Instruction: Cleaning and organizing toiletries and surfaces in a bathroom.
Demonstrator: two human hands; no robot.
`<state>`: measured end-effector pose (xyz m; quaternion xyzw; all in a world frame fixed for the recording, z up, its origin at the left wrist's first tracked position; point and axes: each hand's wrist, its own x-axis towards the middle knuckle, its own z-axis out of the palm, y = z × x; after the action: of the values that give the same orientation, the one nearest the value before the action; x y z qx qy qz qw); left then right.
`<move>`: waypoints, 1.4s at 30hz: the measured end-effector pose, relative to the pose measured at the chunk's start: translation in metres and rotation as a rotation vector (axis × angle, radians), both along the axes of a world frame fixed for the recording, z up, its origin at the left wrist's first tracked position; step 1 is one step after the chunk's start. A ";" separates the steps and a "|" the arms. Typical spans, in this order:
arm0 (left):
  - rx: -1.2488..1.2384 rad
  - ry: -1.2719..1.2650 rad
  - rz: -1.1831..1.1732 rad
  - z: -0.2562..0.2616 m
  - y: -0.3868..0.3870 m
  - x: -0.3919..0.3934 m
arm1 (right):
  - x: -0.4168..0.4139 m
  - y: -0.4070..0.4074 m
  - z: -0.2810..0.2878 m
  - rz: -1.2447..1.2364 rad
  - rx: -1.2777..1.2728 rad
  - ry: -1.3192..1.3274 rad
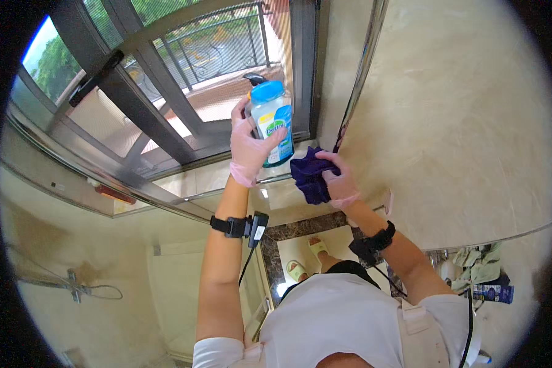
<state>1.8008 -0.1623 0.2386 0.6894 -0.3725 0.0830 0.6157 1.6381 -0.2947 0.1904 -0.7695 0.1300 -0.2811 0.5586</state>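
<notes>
My left hand [256, 142], in a thin pinkish glove, grips a clear Dettol bottle [271, 124] with a blue band at its top. Something black, like a pump head [255, 79], shows just above the bottle; whether it belongs to this bottle or another behind it, I cannot tell. The bottle is over the tiled window sill [221, 180], in front of the window. Gloved the same way, my right hand [342, 179] holds a crumpled dark purple cloth [313, 177] to the right of the bottle and a little lower.
A dark-framed window [165, 106] fills the upper left, with a railing outside. At right stands a marbled wall [451, 124]. A reddish-brown bottle [115, 194] lies on the left ledge. A shower fitting [76, 286] is at lower left; a green cloth [483, 262] and a dark blue tube [493, 293] are at lower right.
</notes>
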 end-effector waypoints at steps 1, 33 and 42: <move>0.003 -0.006 0.006 0.003 -0.002 -0.004 | -0.001 0.003 0.009 0.020 0.423 -0.026; -0.393 0.371 0.318 -0.024 0.045 -0.073 | 0.050 0.037 -0.044 0.432 1.258 0.177; -0.152 0.271 0.424 -0.037 0.035 0.011 | 0.008 -0.001 -0.031 0.416 0.860 0.136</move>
<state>1.8113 -0.1269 0.2015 0.7086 -0.1264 0.1450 0.6789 1.6465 -0.2958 0.1594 -0.4949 0.1141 -0.0331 0.8608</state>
